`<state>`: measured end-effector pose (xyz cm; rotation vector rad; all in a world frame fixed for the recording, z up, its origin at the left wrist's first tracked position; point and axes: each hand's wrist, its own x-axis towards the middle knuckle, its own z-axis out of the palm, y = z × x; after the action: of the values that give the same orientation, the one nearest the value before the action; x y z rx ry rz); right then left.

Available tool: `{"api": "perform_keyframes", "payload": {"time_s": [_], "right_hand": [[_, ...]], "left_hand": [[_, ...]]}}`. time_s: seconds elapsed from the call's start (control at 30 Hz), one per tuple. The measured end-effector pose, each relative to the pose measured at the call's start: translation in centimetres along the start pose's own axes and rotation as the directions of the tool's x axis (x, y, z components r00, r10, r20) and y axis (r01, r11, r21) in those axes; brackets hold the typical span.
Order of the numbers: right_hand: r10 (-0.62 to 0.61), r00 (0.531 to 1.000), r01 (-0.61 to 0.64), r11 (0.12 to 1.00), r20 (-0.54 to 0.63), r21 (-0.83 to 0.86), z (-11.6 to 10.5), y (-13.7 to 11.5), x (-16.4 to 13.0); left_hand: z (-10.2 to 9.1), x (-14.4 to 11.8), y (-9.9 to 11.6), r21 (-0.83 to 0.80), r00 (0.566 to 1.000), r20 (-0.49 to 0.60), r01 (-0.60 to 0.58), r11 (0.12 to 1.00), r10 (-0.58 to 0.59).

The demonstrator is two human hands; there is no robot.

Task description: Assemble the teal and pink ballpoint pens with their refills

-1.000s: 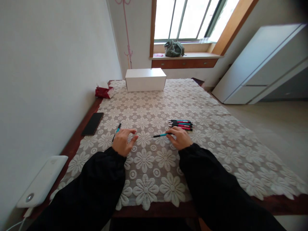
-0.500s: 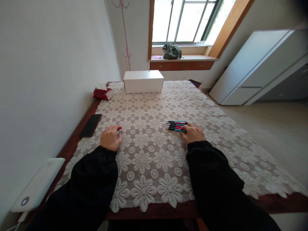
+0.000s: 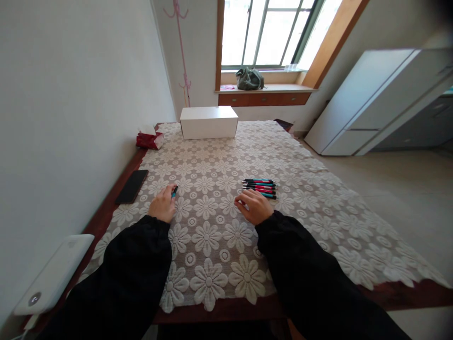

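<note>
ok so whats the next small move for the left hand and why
Probably carry the teal pen across to the row of pens. The left hand already covers it, it lies apart from the row, and the right hand rests empty beside the row.

Bright daylight from the blown-out window (image 3: 272, 33) at the far end, soft faint shadows on the desk (image 3: 226, 222), sharp centre, wide-angle bending at edges, dark vignette top right corner
</note>
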<state>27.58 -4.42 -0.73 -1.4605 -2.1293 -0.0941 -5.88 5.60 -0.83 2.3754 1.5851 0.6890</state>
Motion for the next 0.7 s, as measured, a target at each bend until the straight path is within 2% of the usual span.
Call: {"api": "perform_keyframes", "payload": {"time_s": [0.1,0.23,0.4,0.5,0.6,0.7], "right_hand": [[-0.064,0.996,0.058,0.994,0.058,0.089,0.9,-1.5,0.0],[-0.078,0.989,0.060,0.988,0.125,0.140,1.5,-2.0,-0.2],[-0.087,0.979,0.058,0.985,0.183,0.161,1.8,-2.0,-0.4],[-0.099,0.977,0.063,0.981,0.191,0.186,2.0,-2.0,-0.4],[-0.106,0.978,0.067,0.976,0.181,0.208,2.1,-2.1,-0.5],[-0.129,0.981,0.091,0.967,0.148,0.238,1.9,-2.5,-0.4]], "left_hand": [[0.6,-0.2,0.6,-0.097,0.996,0.020,-0.086,0.992,0.088],[0.9,-0.7,1.8,-0.108,0.971,0.103,-0.205,0.973,0.216],[0.8,-1.0,2.1,-0.066,0.988,0.113,-0.097,0.993,0.104],[0.8,-0.9,2.0,-0.143,0.989,0.130,-0.058,0.988,0.077],[0.9,-1.1,2.7,-0.327,0.991,0.115,-0.023,0.945,0.064],[0.8,-1.8,4.4,-0.615,0.985,0.162,0.058,0.786,0.054]]}}
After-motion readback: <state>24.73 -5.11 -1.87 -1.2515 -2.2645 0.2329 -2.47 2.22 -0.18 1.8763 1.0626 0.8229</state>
